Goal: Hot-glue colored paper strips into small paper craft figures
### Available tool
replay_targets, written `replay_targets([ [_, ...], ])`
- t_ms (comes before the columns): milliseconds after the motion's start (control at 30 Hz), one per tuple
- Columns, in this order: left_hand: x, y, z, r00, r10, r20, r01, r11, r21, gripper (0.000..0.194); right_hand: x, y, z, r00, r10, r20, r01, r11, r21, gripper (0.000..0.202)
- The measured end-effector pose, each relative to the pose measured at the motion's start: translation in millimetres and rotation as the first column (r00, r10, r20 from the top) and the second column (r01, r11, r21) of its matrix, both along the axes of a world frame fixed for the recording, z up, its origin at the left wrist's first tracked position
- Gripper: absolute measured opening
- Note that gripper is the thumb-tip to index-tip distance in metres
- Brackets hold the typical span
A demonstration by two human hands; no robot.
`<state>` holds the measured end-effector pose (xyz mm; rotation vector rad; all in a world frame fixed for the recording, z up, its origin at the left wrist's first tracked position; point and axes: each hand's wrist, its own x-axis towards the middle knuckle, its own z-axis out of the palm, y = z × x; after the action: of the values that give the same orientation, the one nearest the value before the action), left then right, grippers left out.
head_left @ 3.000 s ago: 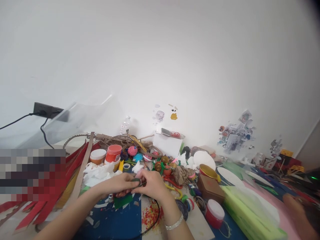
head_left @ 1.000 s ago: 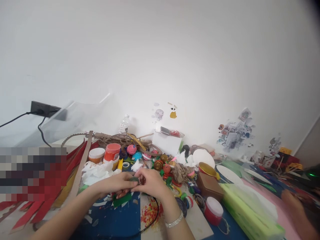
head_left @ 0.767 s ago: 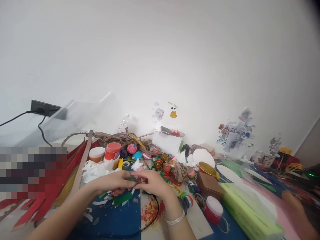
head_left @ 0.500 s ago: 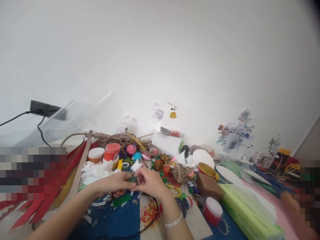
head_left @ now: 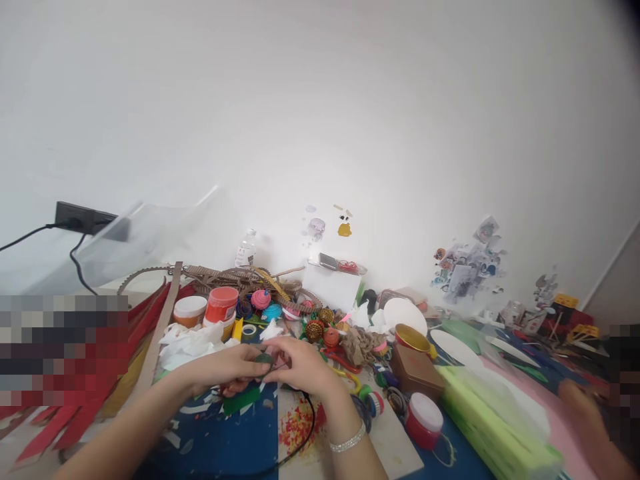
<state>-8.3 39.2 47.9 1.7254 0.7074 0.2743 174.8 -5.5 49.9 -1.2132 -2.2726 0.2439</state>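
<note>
My left hand (head_left: pixel 233 368) pinches a small dark green round piece (head_left: pixel 264 360), which looks like a rolled coil, between thumb and fingers. From the other side my right hand (head_left: pixel 303 365), with a sparkling bracelet at the wrist, has thumb and fingers closed at the piece's edge, where a thin strip seems to run. My fingers hide part of it. Just below the left hand lie a green sheet scrap (head_left: pixel 243 400) and some brownish-red pieces. Crumpled white tissue (head_left: pixel 193 343) sits beside the left wrist.
Rolled paper balls (head_left: pixel 315 330), a red-lidded tub (head_left: pixel 223 303) and corrugated strips (head_left: pixel 225 280) crowd the back. To the right are a brown box (head_left: pixel 417 370), a red jar (head_left: pixel 424 420) and a light-green pack (head_left: pixel 495 420). A black cable (head_left: pixel 314 427) crosses the front. Another person's hand (head_left: pixel 575 400) shows far right.
The view has shifted slightly. My right fingers have moved a little around the green piece, and both hands still hold it in nearly the same place.
</note>
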Motion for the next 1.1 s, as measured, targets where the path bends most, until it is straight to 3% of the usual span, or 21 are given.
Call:
replay_targets([
  [100,-0.7,0.3,0.6,1.0,0.006,-0.02,-0.006,1.0,0.007,0.043,2.2,0.9,-0.2,0.996,0.079,-0.028,-0.08,0.996,-0.038,0.04],
  [300,0.3,0.3,2.4,1.0,0.023,0.018,-0.024,0.998,0.064,0.042,-1.6,-2.4,0.7,0.987,-0.16,-0.024,0.159,0.987,-0.021,0.044],
  [467,0.9,0.9,2.2,0.998,0.041,0.037,-0.042,0.998,0.04,0.04,-0.5,-3.8,3.4,0.998,0.019,-0.06,-0.022,0.998,-0.063,0.041],
  [633,4.4,2.6,-3.2,0.997,0.067,0.023,-0.067,0.998,-0.006,0.044,0.2,-3.8,3.0,0.994,-0.106,-0.011,0.105,0.994,-0.039,0.042],
  [833,4.6,0.2,-1.8,0.993,0.107,0.044,-0.107,0.994,-0.013,0.04,2.3,-3.7,4.2,0.998,0.014,-0.054,-0.019,0.997,-0.078,0.037],
  [1000,4.4,1.4,-3.7,0.997,0.079,0.014,-0.079,0.997,-0.018,0.042,0.7,-1.9,1.4,0.994,-0.107,-0.033,0.105,0.992,-0.065,0.045],
  [1100,3.0,5.4,-5.7,0.997,0.071,0.017,-0.071,0.997,0.002,0.042,2.2,-0.9,1.4,0.998,-0.034,-0.062,0.028,0.995,-0.092,0.044],
])
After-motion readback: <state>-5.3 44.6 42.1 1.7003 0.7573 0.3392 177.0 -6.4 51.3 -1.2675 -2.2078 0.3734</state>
